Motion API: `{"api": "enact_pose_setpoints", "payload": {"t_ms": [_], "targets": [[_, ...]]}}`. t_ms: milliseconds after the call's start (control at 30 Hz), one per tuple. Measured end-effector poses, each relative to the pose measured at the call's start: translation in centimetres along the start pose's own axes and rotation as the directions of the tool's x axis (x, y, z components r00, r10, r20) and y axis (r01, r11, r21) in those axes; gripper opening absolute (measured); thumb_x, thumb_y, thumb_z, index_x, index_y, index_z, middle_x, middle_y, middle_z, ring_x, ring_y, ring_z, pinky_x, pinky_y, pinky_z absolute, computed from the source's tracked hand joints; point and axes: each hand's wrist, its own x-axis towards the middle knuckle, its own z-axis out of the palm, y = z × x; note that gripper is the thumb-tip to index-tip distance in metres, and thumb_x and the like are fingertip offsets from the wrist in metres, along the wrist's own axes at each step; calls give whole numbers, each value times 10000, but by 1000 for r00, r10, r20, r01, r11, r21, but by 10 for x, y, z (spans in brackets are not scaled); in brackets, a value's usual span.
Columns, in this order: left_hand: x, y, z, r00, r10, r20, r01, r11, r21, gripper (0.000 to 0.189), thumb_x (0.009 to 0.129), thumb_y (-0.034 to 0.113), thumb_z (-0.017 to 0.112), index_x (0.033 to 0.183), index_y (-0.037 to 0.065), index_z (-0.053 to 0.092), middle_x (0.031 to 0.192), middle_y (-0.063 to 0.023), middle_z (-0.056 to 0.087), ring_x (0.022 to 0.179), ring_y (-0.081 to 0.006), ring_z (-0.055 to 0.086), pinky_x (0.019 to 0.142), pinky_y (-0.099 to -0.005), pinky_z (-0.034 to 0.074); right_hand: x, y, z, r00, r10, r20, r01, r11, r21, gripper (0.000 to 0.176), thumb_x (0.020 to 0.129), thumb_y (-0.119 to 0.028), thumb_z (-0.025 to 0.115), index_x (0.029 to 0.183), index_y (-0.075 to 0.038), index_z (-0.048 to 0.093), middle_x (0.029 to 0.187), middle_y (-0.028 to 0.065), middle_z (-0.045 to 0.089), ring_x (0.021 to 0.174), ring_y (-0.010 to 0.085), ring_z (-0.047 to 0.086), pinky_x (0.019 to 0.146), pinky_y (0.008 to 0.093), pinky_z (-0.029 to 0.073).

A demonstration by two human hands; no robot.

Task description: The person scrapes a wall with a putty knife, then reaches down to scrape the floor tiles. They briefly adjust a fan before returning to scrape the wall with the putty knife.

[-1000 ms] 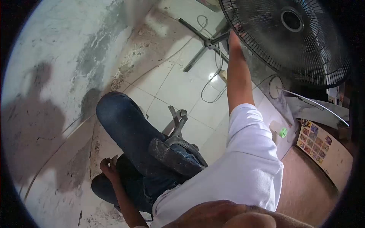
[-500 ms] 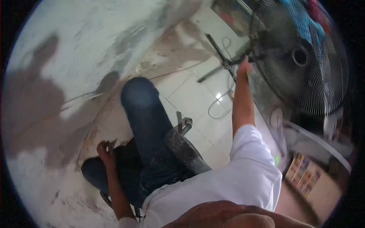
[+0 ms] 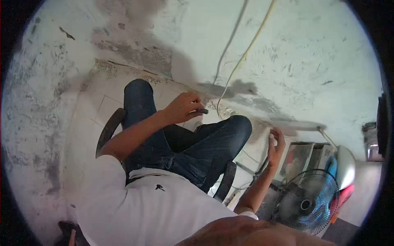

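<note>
My left hand [image 3: 182, 108] is closed around a small dark object [image 3: 202, 111], in front of me between my knees. Its fingers are wrapped, and one end of the object sticks out to the right. On the right, past my knee, my right hand [image 3: 276, 147] is raised with curved fingers spread apart and nothing visible in them. It is near the wall, above the black fan [image 3: 305, 204]. My legs in blue jeans [image 3: 221, 137] are bent and apart.
Dark chair armrests [image 3: 110, 129] flank my legs. A yellowish cable [image 3: 246, 53] runs down the stained wall [image 3: 320, 69]. Beyond the fan are a white rounded object [image 3: 345, 166], blue cloth [image 3: 331, 164] and a box-like item [image 3: 296, 158]. Pale floor tiles [image 3: 100, 107] show at left.
The view has turned toward the wall. My right hand has moved away from the fan's stand. My left hand has come from beside my leg to in front of me, holding the dark object.
</note>
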Motion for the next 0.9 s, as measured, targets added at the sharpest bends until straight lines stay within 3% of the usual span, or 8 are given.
{"api": "enact_pose_setpoints", "payload": {"t_ms": [133, 300, 500, 567, 667, 767, 800, 900], "targets": [[11, 25, -41, 990, 127, 68, -123, 990, -63, 220, 762, 191, 725, 917, 83, 614, 866, -80, 542, 791, -267, 551, 703, -406, 454, 27, -162, 50, 869, -450, 206, 437, 893, 107, 470, 798, -204, 698, 1208, -24, 555, 1192, 179, 586, 1141, 343, 546, 958, 417, 420], [-5, 26, -83, 979, 204, -9, -203, 969, -141, 242, 795, 246, 687, 938, 69, 605, 885, -86, 585, 832, -296, 597, 695, -412, 484, 31, -238, 153, 757, -536, 373, 482, 844, 233, 499, 771, -94, 694, 1240, -31, 537, 1318, 186, 493, 1242, 360, 459, 1022, 426, 376], [-44, -8, -102, 972, -102, -210, 67, 983, -168, 316, 858, 239, 649, 1126, 85, 586, 937, -114, 630, 753, -293, 636, 670, -412, 510, 53, -261, 195, 752, -512, 414, 384, 852, 355, 365, 771, 34, 626, 1129, -24, 589, 1270, 167, 535, 1138, 334, 552, 944, 387, 446], [-63, -33, -93, 947, -143, -287, 104, 983, -149, 329, 864, 237, 634, 1158, 101, 580, 953, -100, 639, 777, -290, 642, 669, -408, 515, 73, -264, 193, 857, -481, 183, 307, 763, 569, 188, 930, -115, 518, 1018, 37, 584, 970, 173, 654, 932, 249, 622, 847, 370, 482], [-103, -68, -74, 920, -239, -310, 222, 971, -88, 243, 867, 212, 614, 1082, 100, 629, 933, -92, 647, 767, -283, 643, 650, -408, 518, 120, -286, 182, 844, -530, -84, 373, 467, 802, 170, 931, -152, 550, 928, 18, 556, 815, 128, 598, 806, 240, 594, 786, 408, 496], [-142, -90, -68, 971, -206, -119, 203, 979, -32, 143, 855, 192, 614, 940, 87, 663, 838, -91, 639, 701, -279, 629, 629, -405, 512, 167, -309, 159, 809, -568, -151, 418, 376, 827, 521, 818, -530, 627, 729, -52, 439, 659, 64, 430, 636, 210, 421, 586, 344, 341], [-148, -92, -65, 964, -255, -78, 256, 967, -3, 119, 850, 191, 616, 883, 86, 663, 790, -86, 627, 675, -278, 619, 619, -404, 509, 179, -321, 156, 762, -632, -141, 453, 364, 814, 571, 864, -617, 491, 704, -77, 398, 609, 28, 306, 605, 168, 259, 571, 326, 212], [-152, -99, -60, 956, -286, -71, 286, 958, -7, 113, 843, 189, 614, 826, 89, 663, 717, -81, 603, 643, -279, 607, 602, -406, 501, 227, -338, 156, 678, -723, -136, 468, 281, 838, 745, 786, -797, 389, 645, -65, 381, 563, 40, 298, 545, 187, 264, 526, 346, 209]]}}
